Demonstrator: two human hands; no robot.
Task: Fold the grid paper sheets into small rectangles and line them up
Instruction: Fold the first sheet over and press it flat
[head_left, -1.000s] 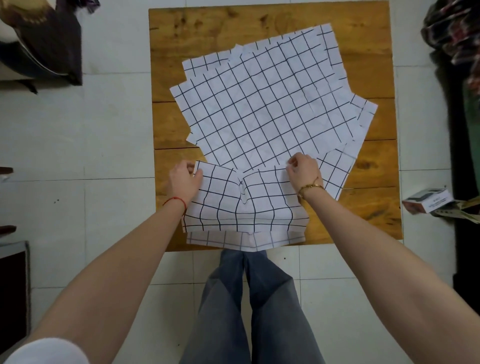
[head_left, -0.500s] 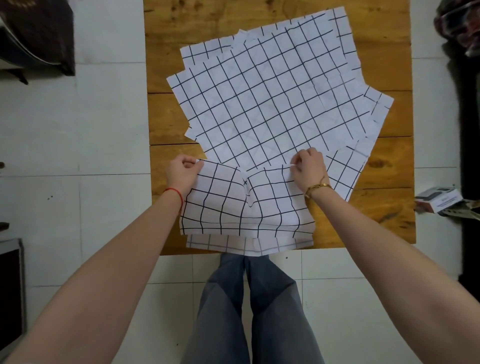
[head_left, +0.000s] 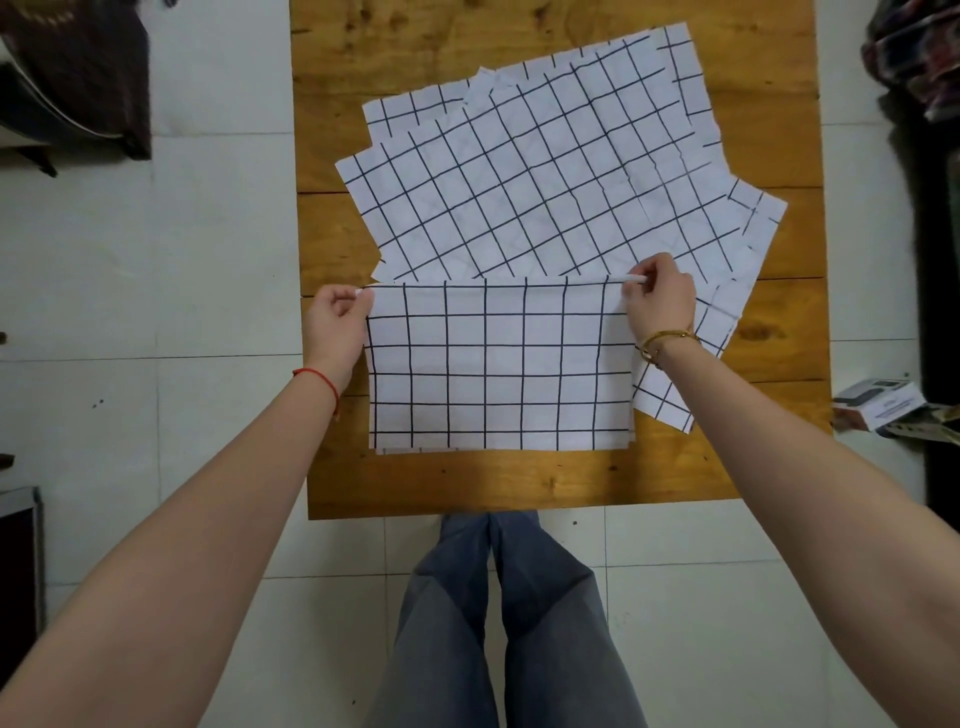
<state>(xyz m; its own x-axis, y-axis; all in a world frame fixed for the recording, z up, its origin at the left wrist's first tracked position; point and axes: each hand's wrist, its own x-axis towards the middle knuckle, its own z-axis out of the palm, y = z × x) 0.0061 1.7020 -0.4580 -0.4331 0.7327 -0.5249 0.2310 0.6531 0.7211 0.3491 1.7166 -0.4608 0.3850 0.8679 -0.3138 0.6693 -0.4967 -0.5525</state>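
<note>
Head view: table (head_left: 769, 467) top edge cropped

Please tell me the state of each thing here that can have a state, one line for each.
folded sheet: folded once, flat, held at both far corners
loose sheets: unfolded, overlapping, fanned out
left hand: pinching the left corner
right hand: pinching the right corner

Wooden plank table (head_left: 561, 483) on white tiled floor (head_left: 218, 415). Loose pile of grid paper sheets (head_left: 519, 176) spread askew across the far and middle planks, reaching toward the right edge. Folded sheet (head_left: 498, 369) flat near the near edge, squared to it, overlapping the pile's near side. Small box (head_left: 878, 408) on the floor just beyond the table's right edge.
</note>
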